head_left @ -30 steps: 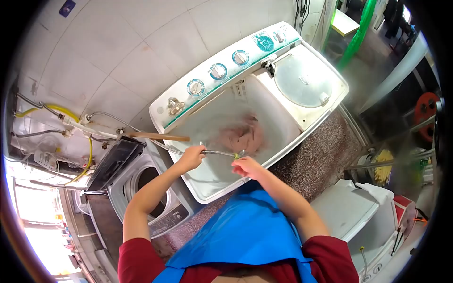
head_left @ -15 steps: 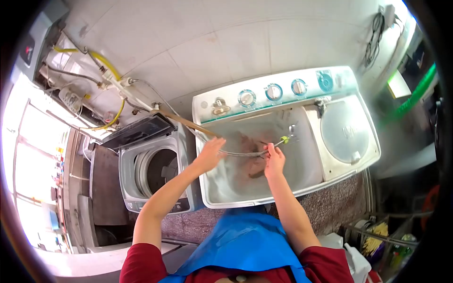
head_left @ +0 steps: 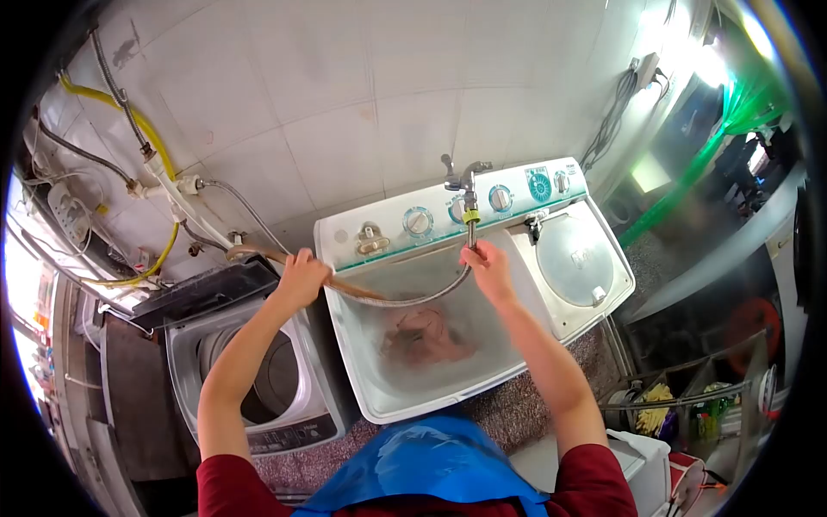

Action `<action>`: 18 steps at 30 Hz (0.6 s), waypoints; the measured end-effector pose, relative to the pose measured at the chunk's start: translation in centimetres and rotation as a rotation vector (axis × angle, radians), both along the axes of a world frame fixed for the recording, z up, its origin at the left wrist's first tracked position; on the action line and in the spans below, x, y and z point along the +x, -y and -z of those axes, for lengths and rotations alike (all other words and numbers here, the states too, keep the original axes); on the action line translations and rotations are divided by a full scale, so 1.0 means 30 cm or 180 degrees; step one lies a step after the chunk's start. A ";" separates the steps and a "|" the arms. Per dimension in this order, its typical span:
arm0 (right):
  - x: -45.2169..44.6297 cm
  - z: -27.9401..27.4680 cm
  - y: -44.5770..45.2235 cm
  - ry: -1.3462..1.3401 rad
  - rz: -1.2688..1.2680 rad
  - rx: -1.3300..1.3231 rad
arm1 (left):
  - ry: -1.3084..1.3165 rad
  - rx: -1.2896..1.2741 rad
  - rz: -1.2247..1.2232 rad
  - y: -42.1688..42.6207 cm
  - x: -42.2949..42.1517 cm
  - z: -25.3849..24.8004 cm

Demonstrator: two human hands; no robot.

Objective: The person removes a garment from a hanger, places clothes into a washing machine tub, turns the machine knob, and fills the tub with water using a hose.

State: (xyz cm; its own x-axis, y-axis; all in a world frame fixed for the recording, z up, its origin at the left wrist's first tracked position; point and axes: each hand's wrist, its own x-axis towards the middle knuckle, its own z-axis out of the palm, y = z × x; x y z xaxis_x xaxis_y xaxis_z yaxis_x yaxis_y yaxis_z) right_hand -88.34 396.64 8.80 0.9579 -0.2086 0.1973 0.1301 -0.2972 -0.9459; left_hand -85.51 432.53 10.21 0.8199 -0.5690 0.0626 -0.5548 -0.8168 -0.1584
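Note:
My right hand (head_left: pixel 491 269) is closed around a flexible hose (head_left: pixel 416 300), just below the metal tap (head_left: pixel 469 185) fixed to its end with a yellow-green collar. The tap stands upright in front of the control panel of the twin-tub washing machine (head_left: pixel 392 409). At the tub's left rim, my left hand (head_left: pixel 303 280) is closed on the hose's brownish section. Between my hands the hose sags over the open wash tub. Pinkish-brown laundry (head_left: pixel 426 338) lies in cloudy water below it.
A round lid (head_left: pixel 575 263) covers the right-hand spin tub. On the left stands a second washer (head_left: pixel 284 435) with its dark lid (head_left: pixel 202 289) raised. Pipes and a yellow hose (head_left: pixel 155 138) run along the wall. A rack with yellow gloves (head_left: pixel 656 409) is at lower right.
The tap end has risen from inside the tub to in front of the panel, lifted by my right hand. My left hand has moved to the tub's left rim. The view has shifted.

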 end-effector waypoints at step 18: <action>0.225 -0.540 -0.342 0.0184 -0.0172 -0.2271 | -0.0121 -0.1661 0.0935 -0.234 -0.060 0.009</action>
